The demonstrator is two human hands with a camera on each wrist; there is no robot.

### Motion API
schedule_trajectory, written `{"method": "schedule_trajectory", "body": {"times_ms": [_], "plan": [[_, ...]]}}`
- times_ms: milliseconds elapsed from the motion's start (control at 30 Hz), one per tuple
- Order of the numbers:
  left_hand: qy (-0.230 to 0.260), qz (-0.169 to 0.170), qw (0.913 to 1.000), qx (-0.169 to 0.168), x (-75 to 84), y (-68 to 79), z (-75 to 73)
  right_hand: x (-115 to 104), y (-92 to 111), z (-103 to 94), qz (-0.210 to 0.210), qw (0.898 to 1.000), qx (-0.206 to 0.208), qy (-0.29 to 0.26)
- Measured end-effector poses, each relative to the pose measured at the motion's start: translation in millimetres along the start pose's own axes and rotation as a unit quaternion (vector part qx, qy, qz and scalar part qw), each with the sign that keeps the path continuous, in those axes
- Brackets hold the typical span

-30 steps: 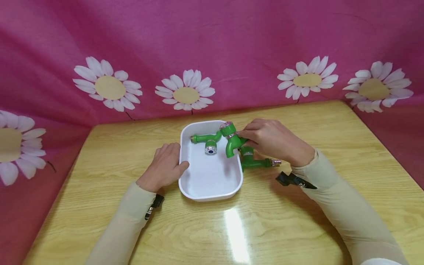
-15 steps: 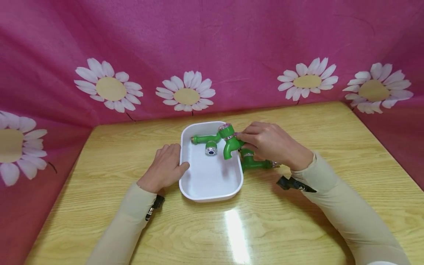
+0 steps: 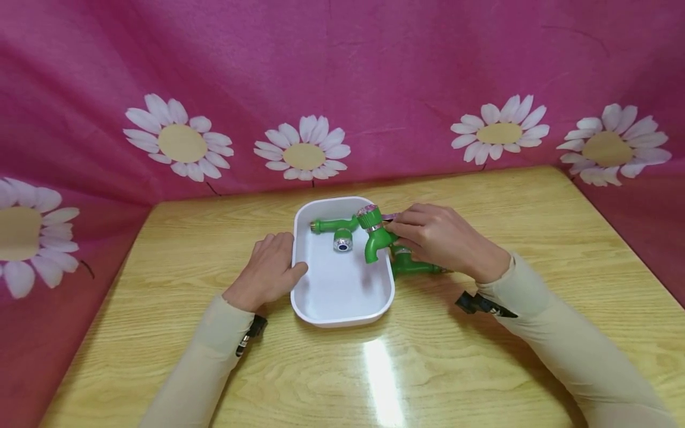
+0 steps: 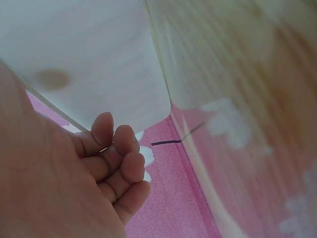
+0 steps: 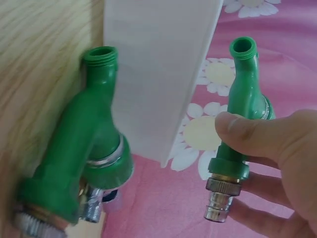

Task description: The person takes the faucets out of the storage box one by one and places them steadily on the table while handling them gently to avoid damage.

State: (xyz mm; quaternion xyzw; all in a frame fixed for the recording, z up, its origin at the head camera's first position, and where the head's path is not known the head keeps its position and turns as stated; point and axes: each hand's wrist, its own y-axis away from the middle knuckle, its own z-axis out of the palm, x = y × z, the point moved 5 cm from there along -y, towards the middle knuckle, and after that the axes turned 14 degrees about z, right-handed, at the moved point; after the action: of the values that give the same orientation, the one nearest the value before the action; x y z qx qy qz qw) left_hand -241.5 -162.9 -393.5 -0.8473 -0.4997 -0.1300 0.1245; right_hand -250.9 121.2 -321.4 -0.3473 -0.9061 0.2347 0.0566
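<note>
My right hand (image 3: 449, 241) grips a green plastic tap (image 3: 377, 242) between thumb and fingers, above the right rim of a white tray (image 3: 342, 291). Its spout hangs over the tray. In the right wrist view the held tap (image 5: 241, 96) shows a metal connector at its lower end. A second green tap (image 3: 333, 226) lies at the far end inside the tray. Another green tap (image 5: 74, 144) is on the table right of the tray, partly hidden by my right hand in the head view. My left hand (image 3: 264, 270) holds the left rim, thumb inside and curled fingers (image 4: 132, 166) outside.
The tray stands on a wood-grain table (image 3: 316, 380). Behind and beside the table hangs a pink cloth (image 3: 385, 77) with white daisies. Dark wrist devices sit on both sleeves.
My right hand and its tap have come slightly lower, covering more of the tap on the table. The left hand keeps its place on the tray. The head view has shifted slightly.
</note>
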Motion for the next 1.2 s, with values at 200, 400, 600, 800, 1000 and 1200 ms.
{"method": "schedule_trajectory", "body": {"times_ms": [200, 400, 600, 800, 1000, 1200], "plan": [[-0.002, 0.002, 1.0000, 0.001, -0.4, -1.3, 0.8, 3.0, 7.2, 1.5, 0.007, 1.000, 0.001, 0.007], [0.000, 0.008, 1.0000, 0.004, 0.3, -1.9, 1.4, 5.9, 11.7, 3.8, 0.008, 1.000, 0.001, 0.009], [-0.001, 0.005, 1.0000, -0.002, 2.3, -3.4, -1.4, 10.2, 11.8, 0.8, 0.021, 1.000, -0.005, -0.001], [0.000, 0.003, 1.0000, -0.004, 1.1, -3.6, -2.3, 13.1, 12.1, -1.4, 0.027, 1.000, -0.007, -0.003], [0.002, -0.002, 1.0000, -0.004, -0.3, -2.0, -0.9, 15.4, 11.4, -1.6, 0.021, 1.000, 0.006, -0.004], [0.005, -0.001, 1.0000, -0.003, 0.4, -1.3, -0.1, 17.1, 12.5, -3.8, 0.028, 1.000, 0.004, -0.006]]}}
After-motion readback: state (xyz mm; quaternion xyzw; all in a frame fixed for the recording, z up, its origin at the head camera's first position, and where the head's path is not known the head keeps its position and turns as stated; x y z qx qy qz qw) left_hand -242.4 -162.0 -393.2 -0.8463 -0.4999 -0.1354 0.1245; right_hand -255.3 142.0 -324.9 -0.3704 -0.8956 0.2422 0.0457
